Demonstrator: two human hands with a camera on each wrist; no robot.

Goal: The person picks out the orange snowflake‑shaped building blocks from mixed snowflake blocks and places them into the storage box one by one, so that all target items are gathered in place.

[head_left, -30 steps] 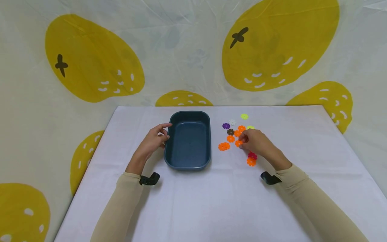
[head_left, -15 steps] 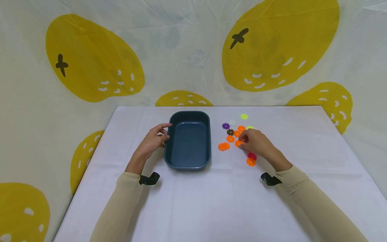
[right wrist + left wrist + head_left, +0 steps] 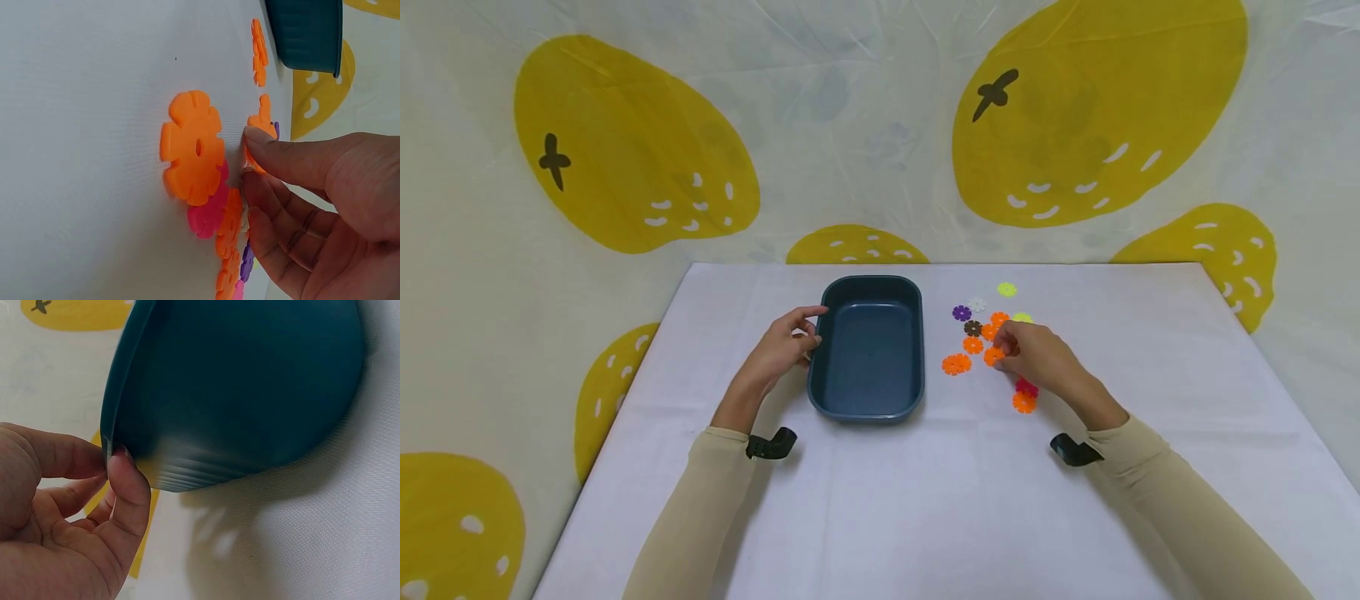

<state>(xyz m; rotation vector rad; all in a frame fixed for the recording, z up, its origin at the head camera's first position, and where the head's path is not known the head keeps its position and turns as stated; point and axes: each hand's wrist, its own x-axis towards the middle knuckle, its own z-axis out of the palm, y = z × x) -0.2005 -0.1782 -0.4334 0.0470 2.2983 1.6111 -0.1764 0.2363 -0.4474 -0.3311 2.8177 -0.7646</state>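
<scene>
A dark blue-green rectangular plastic tub (image 3: 867, 362) stands on the white-covered table with nothing inside. My left hand (image 3: 782, 343) is at its left side; in the left wrist view its thumb and a finger pinch the tub's rim (image 3: 107, 450). To the right of the tub, my right hand (image 3: 1037, 357) pinches an orange flower-shaped notched disc (image 3: 992, 357) low over the table. Around it lie more discs: a pink one (image 3: 206, 215) under an orange one (image 3: 194, 149), a purple one (image 3: 962, 313), and a brown one (image 3: 973, 328). My right fingers hide part of the pile.
A pair of overlapping orange discs (image 3: 957, 364) lies between the tub and the pile. A white disc (image 3: 977, 305) and a yellow-green disc (image 3: 1007, 289) lie toward the back. Behind the table hangs a cloth (image 3: 865, 125) with yellow fruit shapes.
Both hands stay nearly still. The tub and the discs keep their places, with only a slight shift of the whole head view.
</scene>
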